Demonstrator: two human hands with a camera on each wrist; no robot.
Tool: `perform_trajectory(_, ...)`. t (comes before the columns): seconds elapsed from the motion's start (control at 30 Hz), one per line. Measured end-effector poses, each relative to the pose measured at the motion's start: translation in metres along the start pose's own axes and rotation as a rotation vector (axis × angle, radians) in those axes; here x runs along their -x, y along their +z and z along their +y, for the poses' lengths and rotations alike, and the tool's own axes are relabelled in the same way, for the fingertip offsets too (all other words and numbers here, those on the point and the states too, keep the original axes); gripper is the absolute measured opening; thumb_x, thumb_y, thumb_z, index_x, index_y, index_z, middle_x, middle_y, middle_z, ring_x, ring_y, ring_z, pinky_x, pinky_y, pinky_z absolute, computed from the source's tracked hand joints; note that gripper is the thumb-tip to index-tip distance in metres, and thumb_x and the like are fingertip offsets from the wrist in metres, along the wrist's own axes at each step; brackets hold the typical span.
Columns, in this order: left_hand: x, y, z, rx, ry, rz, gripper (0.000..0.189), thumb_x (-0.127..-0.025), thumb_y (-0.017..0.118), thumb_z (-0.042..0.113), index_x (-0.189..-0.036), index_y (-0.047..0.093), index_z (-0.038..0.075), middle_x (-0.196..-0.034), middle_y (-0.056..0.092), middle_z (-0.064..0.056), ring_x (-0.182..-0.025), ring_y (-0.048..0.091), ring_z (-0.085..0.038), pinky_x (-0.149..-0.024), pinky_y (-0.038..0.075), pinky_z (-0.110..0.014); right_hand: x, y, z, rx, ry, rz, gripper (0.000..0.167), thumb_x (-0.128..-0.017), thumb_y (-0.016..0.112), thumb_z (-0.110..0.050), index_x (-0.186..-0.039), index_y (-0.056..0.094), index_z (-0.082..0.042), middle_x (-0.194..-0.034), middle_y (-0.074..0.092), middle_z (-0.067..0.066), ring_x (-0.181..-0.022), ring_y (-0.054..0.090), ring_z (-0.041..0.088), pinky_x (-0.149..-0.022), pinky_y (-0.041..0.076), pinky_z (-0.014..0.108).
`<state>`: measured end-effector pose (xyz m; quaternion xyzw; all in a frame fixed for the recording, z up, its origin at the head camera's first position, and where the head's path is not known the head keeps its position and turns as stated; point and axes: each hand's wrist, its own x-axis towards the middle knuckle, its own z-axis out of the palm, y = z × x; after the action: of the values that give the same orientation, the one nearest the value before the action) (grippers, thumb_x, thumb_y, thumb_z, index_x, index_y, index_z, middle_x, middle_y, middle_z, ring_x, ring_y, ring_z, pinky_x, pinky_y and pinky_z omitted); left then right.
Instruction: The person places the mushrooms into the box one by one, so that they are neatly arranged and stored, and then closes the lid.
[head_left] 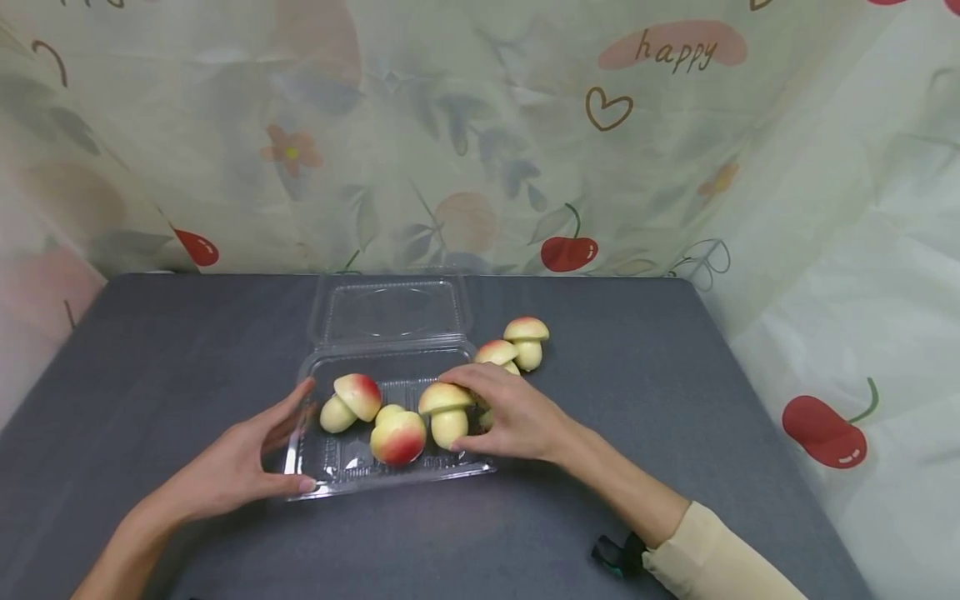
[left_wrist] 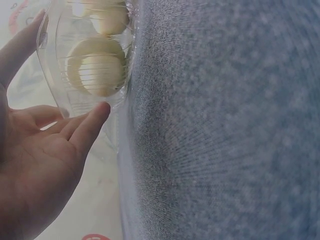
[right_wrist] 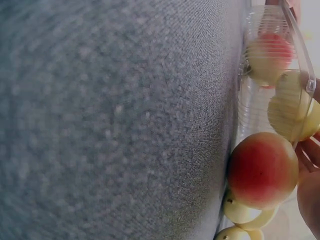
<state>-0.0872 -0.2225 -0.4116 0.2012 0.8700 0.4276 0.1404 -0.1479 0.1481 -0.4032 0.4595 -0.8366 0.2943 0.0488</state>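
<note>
My right hand [head_left: 517,412] pinches a toy mushroom [head_left: 448,427] with a pale stem and reddish-yellow cap, at the right side of a clear plastic box [head_left: 390,482]. Two more mushrooms lie in the box: one tilted at the left [head_left: 351,402], the other with its red cap [head_left: 399,438] toward me. My left hand [head_left: 236,467] touches the box's left end, thumb at the front corner and fingers along the side. In the right wrist view, another mushroom with a red cap [right_wrist: 262,170] stands outside the box beside my right hand, which mostly hides it in the head view.
The box's clear lid [head_left: 390,308] is folded back flat on the dark grey table [head_left: 600,375]. Two mushrooms [head_left: 527,342] stand together behind my right hand. A black object [head_left: 618,557] shows at the right wrist. A patterned curtain [head_left: 450,125] hangs behind the table.
</note>
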Motion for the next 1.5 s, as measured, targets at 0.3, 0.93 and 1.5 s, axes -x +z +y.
perform_trajectory(0.3, 0.001, 0.000, -0.001, 0.015, 0.029, 0.015, 0.119, -0.073, 0.085, 0.047, -0.160, 0.013, 0.010, -0.162, 0.023, -0.018, -0.132, 0.048, -0.035, -0.094, 0.038, -0.008, -0.007, 0.003, -0.004, 0.042, 0.008, -0.097, 0.068, -0.074, 0.087, -0.039, -0.130, 0.059, -0.012, -0.125, 0.062, -0.006, -0.118, 0.054, 0.011, -0.104, 0.041, 0.028)
perform_trajectory(0.93, 0.000, -0.001, 0.000, 0.003, 0.013, 0.007, 0.119, -0.073, 0.086, 0.046, -0.160, 0.013, 0.012, -0.162, 0.023, -0.018, -0.133, 0.048, -0.035, -0.094, 0.037, -0.007, -0.011, 0.006, -0.008, 0.187, -0.015, -0.191, 0.072, -0.075, 0.084, -0.048, -0.132, 0.061, -0.011, -0.126, 0.065, -0.005, -0.114, 0.055, 0.013, -0.101, 0.041, 0.025)
perform_trajectory(1.5, 0.001, -0.001, -0.002, 0.015, 0.024, 0.008, 0.118, -0.073, 0.086, 0.045, -0.160, 0.013, 0.014, -0.162, 0.022, -0.018, -0.133, 0.048, -0.036, -0.094, 0.038, -0.008, -0.010, 0.006, -0.007, 0.187, -0.026, -0.177, 0.077, -0.076, 0.083, -0.047, -0.137, 0.059, -0.005, -0.131, 0.065, 0.000, -0.111, 0.055, 0.012, -0.098, 0.044, 0.023)
